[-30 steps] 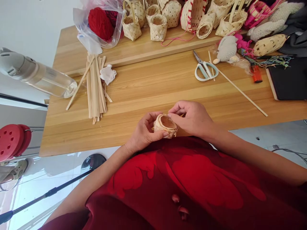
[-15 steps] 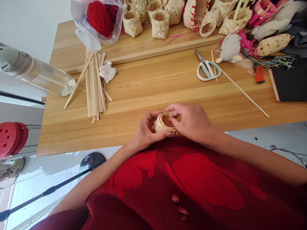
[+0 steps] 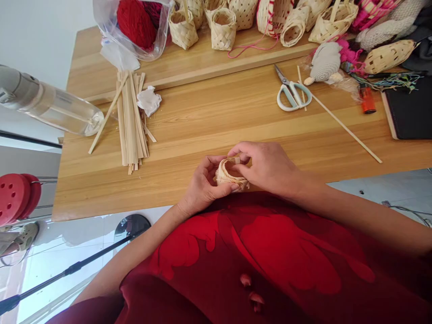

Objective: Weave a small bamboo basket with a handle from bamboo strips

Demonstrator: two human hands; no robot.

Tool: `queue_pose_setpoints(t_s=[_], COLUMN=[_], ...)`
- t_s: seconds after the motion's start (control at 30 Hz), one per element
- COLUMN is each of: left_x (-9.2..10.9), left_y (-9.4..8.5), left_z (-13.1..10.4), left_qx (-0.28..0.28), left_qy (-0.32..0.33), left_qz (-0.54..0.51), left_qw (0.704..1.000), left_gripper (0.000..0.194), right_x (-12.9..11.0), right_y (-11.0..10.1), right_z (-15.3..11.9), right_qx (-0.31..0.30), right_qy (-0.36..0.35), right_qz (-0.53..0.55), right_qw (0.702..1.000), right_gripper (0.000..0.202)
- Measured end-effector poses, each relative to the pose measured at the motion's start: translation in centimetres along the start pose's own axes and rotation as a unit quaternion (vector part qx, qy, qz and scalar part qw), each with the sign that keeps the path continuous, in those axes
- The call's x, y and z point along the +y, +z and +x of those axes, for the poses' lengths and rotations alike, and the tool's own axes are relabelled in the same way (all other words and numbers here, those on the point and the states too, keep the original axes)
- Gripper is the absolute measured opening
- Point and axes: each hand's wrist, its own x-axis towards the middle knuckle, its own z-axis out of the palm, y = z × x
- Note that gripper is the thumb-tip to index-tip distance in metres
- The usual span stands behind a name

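1. I am seeing the left hand (image 3: 205, 184) clamping the small woven basket (image 3: 232, 176) from its left side, thumb lying along the near wall; the fingers are going out of sight behind the basket, so their tips are staying unclear to me.
2. The right hand (image 3: 268, 167) is curling over the basket's far right rim, thumb dipping into the opening and forefinger lying by the rim. A pale strip end (image 3: 237, 160) is showing between them; I am not managing to tell whether they are pinching it.
3. Both hands are covering parts of the basket, and its base is hiding from me.
4. Beyond the right hand, scissors (image 3: 293, 94) are lying on the desk (image 3: 189, 128), their blades pointing away.
5. Left of and beyond the left hand, a bundle of flat strips (image 3: 131, 126) is lying, one loose strip crossing it.
6. Farthest from the hands, finished-looking baskets (image 3: 223, 29) are crowding together, several being cut off by the top edge.
7. Far left of the left hand, the left edge is cropping a bottle (image 3: 56, 104).
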Motion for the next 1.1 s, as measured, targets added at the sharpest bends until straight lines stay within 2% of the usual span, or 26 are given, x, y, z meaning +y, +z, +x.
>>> queue_pose_setpoints(t_s=[0.13,0.43,0.57,0.83,1.0,1.1], left_x=[0.0,-0.2,-0.3,-0.1,0.0,0.1], left_y=[0.0,0.4,0.2,-0.4,0.1,0.2], left_z=[0.1,-0.1,-0.1,0.2,0.2,0.2], left_qx=[0.001,0.017,0.006,-0.028,-0.004,-0.009], left_qy=[-0.002,-0.012,-0.014,-0.02,-0.023,-0.027], left_qz=[0.011,-0.009,0.002,0.002,0.004,0.008], left_qw=[1.0,1.0,1.0,0.999,1.0,1.0], left_gripper=[0.073,0.073,0.07,0.063,0.067,0.069], right_x=[0.0,-0.3,-0.2,0.4,-0.1,-0.6], right_y=[-0.4,-1.1,-1.4,-1.4,-1.8,-2.1], right_z=[0.0,0.8,1.3,1.4,1.1,1.0], right_qx=[0.017,-0.029,-0.047,-0.078,-0.083,-0.087], right_qy=[0.017,0.016,0.008,0.044,0.012,-0.006], right_qz=[0.03,-0.064,-0.102,0.005,-0.096,-0.146], right_qw=[0.999,0.997,0.994,0.996,0.992,0.985], right_gripper=[0.008,0.013,0.013,0.012,0.017,0.019])
